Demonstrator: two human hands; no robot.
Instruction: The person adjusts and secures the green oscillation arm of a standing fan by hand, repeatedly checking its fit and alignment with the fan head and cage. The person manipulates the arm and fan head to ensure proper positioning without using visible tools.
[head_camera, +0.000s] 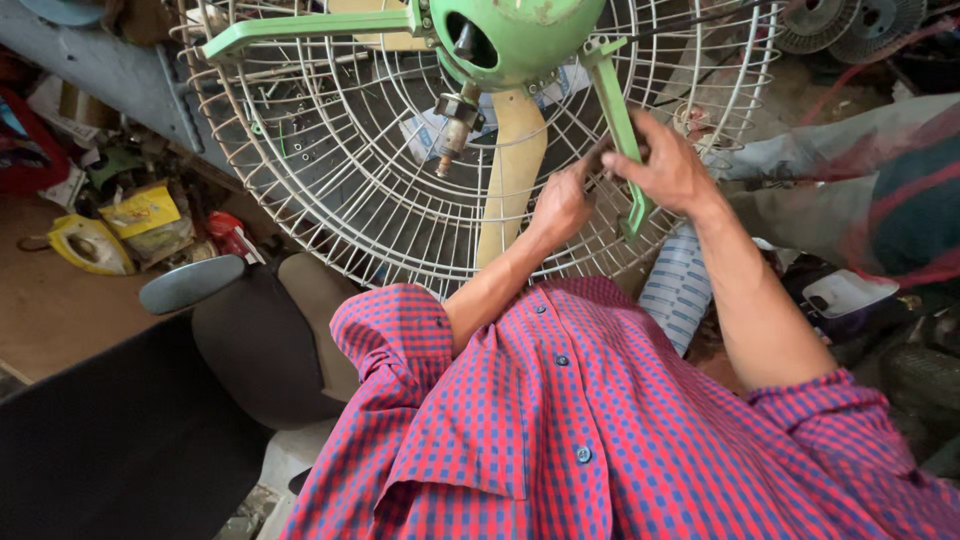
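A large round wire fan guard (330, 160) stands tilted in front of me, with a green motor housing (520, 35) at its hub and green metal brackets running outward. My right hand (665, 165) grips the green bracket arm (620, 130) on the right side. My left hand (560, 205) is closed beside it, fingers pinching at the wires or a small part near that bracket; what it holds is hidden. A cream fan blade (510, 180) lies behind the guard. A short shaft (452, 135) pokes out below the motor.
A black chair (250, 330) with a grey armrest stands at the left. Yellow packets and clutter (120, 225) lie on the brown floor. Grey cloth and a white tray (850, 290) sit at the right. More fan guards (850, 25) hang top right.
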